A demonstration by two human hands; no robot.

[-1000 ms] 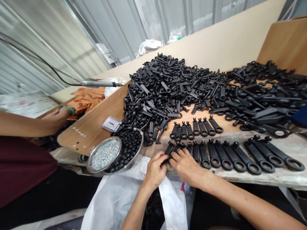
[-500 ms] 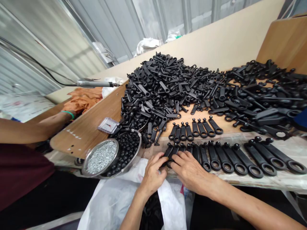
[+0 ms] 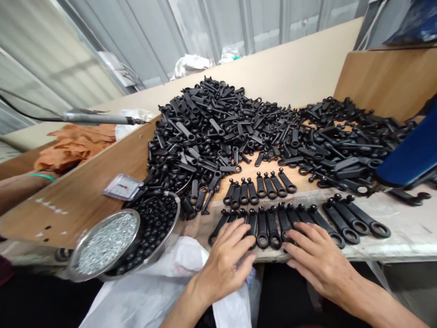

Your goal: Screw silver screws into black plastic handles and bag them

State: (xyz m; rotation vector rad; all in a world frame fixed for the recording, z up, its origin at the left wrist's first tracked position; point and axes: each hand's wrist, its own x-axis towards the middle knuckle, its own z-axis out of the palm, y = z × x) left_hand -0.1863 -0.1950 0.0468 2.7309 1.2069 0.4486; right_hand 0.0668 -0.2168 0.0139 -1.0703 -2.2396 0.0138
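Along the table's front edge runs a row of black ring-ended handles [image 3: 262, 228], each with a small ball-topped stub at its far end. My left hand [image 3: 227, 259] rests over the left part of this row, fingers spread and touching handles. Further right, my right hand [image 3: 321, 257] lies with fingers apart over handles in the middle of the row. Neither hand is wrapped round anything. Behind stands a second row of shorter black handles [image 3: 269, 186]. The lower ends of some front handles are hidden under my fingers.
A large heap of black parts [image 3: 205, 118] fills the back. At left are a bowl of silver pins [image 3: 107, 243], a bowl of black knobs [image 3: 153, 228] and a clear box [image 3: 123, 187]. Another person's arm [image 3: 23, 189] is far left; a blue object [image 3: 409, 152] is right.
My hands have moved apart, the right one going right along the row, and their fingers have opened. The camera view has turned right, bringing more of the blue object into sight.
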